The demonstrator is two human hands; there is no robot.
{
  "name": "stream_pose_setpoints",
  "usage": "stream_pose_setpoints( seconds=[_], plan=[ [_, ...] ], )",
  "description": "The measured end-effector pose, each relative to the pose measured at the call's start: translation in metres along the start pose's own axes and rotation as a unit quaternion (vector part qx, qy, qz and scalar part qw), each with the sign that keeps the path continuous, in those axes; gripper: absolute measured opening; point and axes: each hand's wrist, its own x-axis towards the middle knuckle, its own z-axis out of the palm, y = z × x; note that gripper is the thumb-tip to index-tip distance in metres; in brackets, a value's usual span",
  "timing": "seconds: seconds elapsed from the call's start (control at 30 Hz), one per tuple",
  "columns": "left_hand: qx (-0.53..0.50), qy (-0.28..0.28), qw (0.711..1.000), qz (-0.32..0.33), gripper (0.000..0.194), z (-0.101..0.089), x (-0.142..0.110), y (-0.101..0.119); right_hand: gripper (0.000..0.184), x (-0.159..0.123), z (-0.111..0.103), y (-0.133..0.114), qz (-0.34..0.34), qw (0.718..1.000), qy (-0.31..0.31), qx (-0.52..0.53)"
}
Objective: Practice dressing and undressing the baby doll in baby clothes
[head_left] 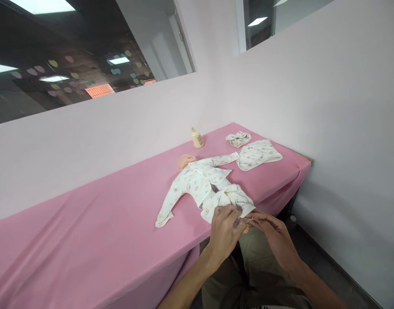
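Note:
A baby doll [186, 160] lies on its back on the pink table cover [103, 231], dressed in a white printed top [197, 182] and trousers [230, 198]. My left hand [225, 229] grips the trouser cuff at the table's front edge, fingers curled on the cloth. My right hand [270, 234] meets it from the right, its fingertips pinching the same cuff around what looks like the doll's foot.
A small cream bottle [197, 138] stands near the back wall. A folded printed garment [259, 154] and a small cloth piece [238, 138] lie at the table's right end. White walls close the back and right; the floor drops off below the front edge.

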Motion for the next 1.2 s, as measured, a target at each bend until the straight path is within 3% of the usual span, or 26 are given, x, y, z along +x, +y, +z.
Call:
stream_pose_setpoints(
  seconds=[0.13, 0.3, 0.43, 0.5, 0.6, 0.67, 0.73, 0.8, 0.93, 1.03, 1.2],
  plan=[
    [0.068, 0.018, 0.998, 0.003, 0.014, 0.007, -0.002, -0.004, 0.037, 0.009, 0.001, 0.009, -0.006, 0.998, 0.054, -0.037],
    [0.204, 0.046, 0.977, 0.027, 0.015, 0.017, 0.0, -0.004, 0.025, 0.022, -0.007, 0.02, -0.121, 0.972, 0.078, -0.185],
    [0.245, 0.078, 0.966, 0.026, 0.015, 0.021, 0.001, -0.006, 0.03, 0.044, -0.019, 0.021, -0.153, 0.942, 0.001, -0.3],
    [0.243, 0.088, 0.966, 0.016, 0.014, 0.02, -0.003, -0.007, 0.033, 0.057, -0.024, 0.02, -0.169, 0.907, -0.045, -0.382],
    [0.203, 0.104, 0.974, -0.015, 0.008, 0.02, -0.018, -0.003, 0.031, 0.073, -0.029, 0.016, -0.211, 0.825, -0.073, -0.518],
    [0.175, 0.113, 0.977, -0.037, 0.021, 0.026, -0.03, 0.001, 0.029, 0.079, -0.03, 0.013, -0.249, 0.78, -0.086, -0.568],
    [0.181, 0.122, 0.975, -0.046, 0.042, 0.036, -0.041, 0.003, 0.027, 0.08, -0.028, 0.009, -0.284, 0.755, -0.102, -0.583],
    [0.218, 0.144, 0.964, -0.046, 0.053, 0.048, -0.047, 0.003, 0.026, 0.08, -0.025, 0.002, -0.307, 0.753, -0.124, -0.569],
    [0.271, 0.227, 0.935, -0.029, 0.051, 0.063, -0.052, -0.01, 0.023, 0.078, -0.015, -0.009, -0.285, 0.793, -0.197, -0.501],
    [0.272, 0.29, 0.917, 0.005, 0.044, 0.061, -0.062, -0.023, 0.015, 0.074, -0.007, -0.007, -0.249, 0.81, -0.238, -0.474],
    [0.229, 0.312, 0.922, 0.01, 0.043, 0.047, -0.091, -0.045, 0.013, 0.066, 0.003, 0.009, -0.253, 0.795, -0.256, -0.489]
  ],
)
